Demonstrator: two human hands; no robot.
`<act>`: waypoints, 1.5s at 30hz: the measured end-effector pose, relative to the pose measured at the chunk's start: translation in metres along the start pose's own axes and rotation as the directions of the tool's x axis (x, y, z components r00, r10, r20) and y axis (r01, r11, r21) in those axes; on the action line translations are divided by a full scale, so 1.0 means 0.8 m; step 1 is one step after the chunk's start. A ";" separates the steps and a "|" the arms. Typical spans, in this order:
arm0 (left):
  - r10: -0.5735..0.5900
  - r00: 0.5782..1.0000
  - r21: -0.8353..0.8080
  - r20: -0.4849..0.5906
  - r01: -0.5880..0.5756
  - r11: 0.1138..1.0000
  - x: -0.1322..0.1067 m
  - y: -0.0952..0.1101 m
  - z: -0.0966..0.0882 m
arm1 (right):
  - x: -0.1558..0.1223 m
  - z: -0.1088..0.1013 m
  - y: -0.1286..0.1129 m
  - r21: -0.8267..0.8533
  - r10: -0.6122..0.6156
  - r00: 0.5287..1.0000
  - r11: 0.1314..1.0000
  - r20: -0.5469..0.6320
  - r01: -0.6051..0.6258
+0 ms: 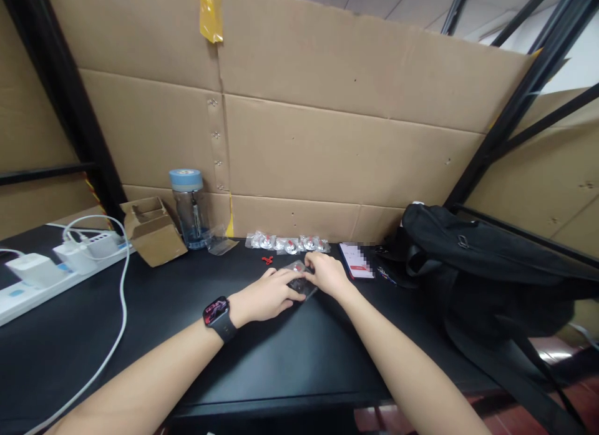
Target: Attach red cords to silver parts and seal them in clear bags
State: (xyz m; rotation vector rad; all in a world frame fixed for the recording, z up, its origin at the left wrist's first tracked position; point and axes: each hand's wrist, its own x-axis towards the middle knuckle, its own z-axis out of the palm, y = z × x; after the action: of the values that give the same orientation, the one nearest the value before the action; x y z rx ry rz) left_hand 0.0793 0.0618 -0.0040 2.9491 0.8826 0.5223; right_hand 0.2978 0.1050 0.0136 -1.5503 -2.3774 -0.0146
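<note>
A small clear plastic bag (304, 287) with a bit of red near its top lies at the middle of the black table. My left hand (269, 296), a dark smartwatch on its wrist, holds the bag from the left between thumb and fingers. From the right, my right hand (327, 274) pinches the bag's upper edge with curled fingers. What else is inside the bag is hard to make out. Behind my hands sits a row of several clear packets (287, 243) with silvery and red contents. Left of the bag is a small red piece (267, 259).
A phone (356, 261) lies right of my hands, near a black backpack (486, 254). On the left stand a blue-lidded bottle (188, 207), an opened cardboard box (156, 235) and a white power strip (47, 284) with a looping cable. A cardboard wall (304, 141) closes the back.
</note>
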 end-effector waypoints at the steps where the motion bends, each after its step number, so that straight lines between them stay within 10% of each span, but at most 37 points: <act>1: -0.004 1.000 -0.006 -0.004 0.004 1.000 0.000 -0.001 -0.003 | 0.001 0.001 -0.001 0.012 -0.003 1.000 1.000 -0.013 0.004; 7: -0.081 0.995 -0.138 -0.050 0.073 0.988 0.005 -0.014 -0.013 | -0.001 -0.020 0.019 0.423 -0.299 0.951 0.874 0.081 0.239; 18: -0.289 0.935 -0.180 -0.206 0.254 0.950 0.012 -0.030 -0.004 | 0.004 -0.008 0.034 0.425 -0.331 0.943 0.858 0.027 0.289; 34: -0.592 0.804 -0.774 -0.066 0.334 0.539 0.015 -0.053 0.004 | 0.003 -0.008 0.036 0.854 -0.039 0.974 0.489 0.223 -0.176; 41: -0.652 0.753 -0.786 0.089 0.455 0.418 0.014 -0.053 0.017 | 0.002 -0.005 0.048 0.824 -0.141 0.951 0.544 0.274 -0.157; 45: -0.600 0.797 -0.644 0.068 0.494 0.584 0.014 -0.046 0.009 | 0.007 -0.002 0.046 0.730 -0.198 0.947 0.682 0.254 -0.053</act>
State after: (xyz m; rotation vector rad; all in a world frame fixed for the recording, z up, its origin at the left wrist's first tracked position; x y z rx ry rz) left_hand 0.0705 0.0994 -0.0118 1.8953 1.2565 0.8123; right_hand 0.3295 0.1249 0.0104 -1.0931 -2.2009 1.1159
